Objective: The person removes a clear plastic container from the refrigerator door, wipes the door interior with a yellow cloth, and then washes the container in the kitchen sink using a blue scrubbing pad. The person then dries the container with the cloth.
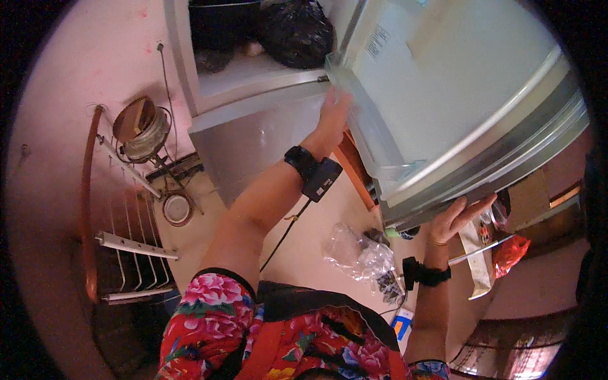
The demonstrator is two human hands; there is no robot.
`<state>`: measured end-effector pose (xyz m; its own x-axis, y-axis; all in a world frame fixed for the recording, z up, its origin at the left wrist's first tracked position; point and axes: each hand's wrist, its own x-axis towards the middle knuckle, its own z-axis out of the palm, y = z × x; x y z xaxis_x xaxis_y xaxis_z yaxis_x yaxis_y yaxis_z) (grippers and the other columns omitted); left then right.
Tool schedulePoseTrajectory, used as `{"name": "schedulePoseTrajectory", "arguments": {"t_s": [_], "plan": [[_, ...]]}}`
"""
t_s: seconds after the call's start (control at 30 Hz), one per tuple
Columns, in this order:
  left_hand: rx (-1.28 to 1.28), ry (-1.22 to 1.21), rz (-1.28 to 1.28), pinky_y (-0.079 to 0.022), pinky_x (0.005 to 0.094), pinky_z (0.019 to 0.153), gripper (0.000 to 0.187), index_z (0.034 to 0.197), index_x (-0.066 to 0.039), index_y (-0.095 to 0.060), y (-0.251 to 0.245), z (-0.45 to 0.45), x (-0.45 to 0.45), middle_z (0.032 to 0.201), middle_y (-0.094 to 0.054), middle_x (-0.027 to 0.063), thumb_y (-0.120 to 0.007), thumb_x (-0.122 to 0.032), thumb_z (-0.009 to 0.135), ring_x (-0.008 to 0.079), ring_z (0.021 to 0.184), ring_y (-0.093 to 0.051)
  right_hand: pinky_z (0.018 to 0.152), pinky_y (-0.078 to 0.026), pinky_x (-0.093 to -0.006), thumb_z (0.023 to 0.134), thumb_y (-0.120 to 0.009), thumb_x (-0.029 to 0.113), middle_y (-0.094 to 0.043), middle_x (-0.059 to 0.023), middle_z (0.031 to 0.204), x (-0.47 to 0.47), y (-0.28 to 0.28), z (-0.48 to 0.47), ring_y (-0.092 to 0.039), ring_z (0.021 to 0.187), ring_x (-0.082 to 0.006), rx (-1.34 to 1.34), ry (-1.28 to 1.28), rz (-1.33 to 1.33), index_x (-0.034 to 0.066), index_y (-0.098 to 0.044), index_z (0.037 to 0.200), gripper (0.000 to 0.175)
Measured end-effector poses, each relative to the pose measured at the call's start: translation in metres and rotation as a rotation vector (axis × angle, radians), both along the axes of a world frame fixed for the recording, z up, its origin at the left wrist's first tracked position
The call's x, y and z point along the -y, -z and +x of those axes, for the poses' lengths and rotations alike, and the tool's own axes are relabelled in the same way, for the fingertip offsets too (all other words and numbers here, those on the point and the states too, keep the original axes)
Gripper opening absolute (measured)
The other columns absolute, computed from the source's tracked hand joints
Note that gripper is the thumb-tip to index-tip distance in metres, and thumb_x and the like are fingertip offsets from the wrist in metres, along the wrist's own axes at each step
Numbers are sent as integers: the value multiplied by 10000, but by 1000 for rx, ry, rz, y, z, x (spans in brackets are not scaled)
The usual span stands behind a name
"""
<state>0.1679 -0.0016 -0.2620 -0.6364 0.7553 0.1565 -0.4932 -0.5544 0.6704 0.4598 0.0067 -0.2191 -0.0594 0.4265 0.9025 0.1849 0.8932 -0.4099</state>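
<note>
A refrigerator door [456,109] stands swung open before me, its pale inner panel facing up. My left hand [335,109], blurred, is at the clear plastic door shelf [363,114] near the hinge; whether its fingers grip the shelf's edge I cannot tell. My right hand [456,221] lies against the outer edge of the door, fingers straight and apart, with part of it behind the edge. In the refrigerator compartment [247,80], black plastic bags [297,33] rest on the floor of the compartment. A grey lower panel [256,142] lies beneath it.
A white metal rack [137,247] and a stand with a round pan-like vessel [142,128] are at the left wall. Clear plastic bags [361,251] lie on the floor. A red plastic bag [510,256] is at right. A cable [285,232] runs from my left wrist.
</note>
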Motion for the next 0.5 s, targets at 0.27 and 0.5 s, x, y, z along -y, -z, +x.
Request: {"name": "schedulePoseTrajectory", "arguments": {"t_s": [0.27,0.5], "plan": [[105,245,-12,-509,389,798,313,1110,-15,-481,-11,-20,-8,993,-571,125,-487,-196,854,261,917,-590,1119,-82,-408,941,-343,168,-36,-217,1493,1,1,4,-74,1382,-324,41,19,5,-45,-19,1423,618],[-18,148,95,-505,410,826,280,1053,0,-482,-56,-26,-17,1042,-572,168,-462,-151,817,297,933,-603,1121,-68,-404,945,-350,161,-25,-206,1498,-2,4,4,-58,1386,-314,-31,-68,-21,-46,-15,1422,618]]}}
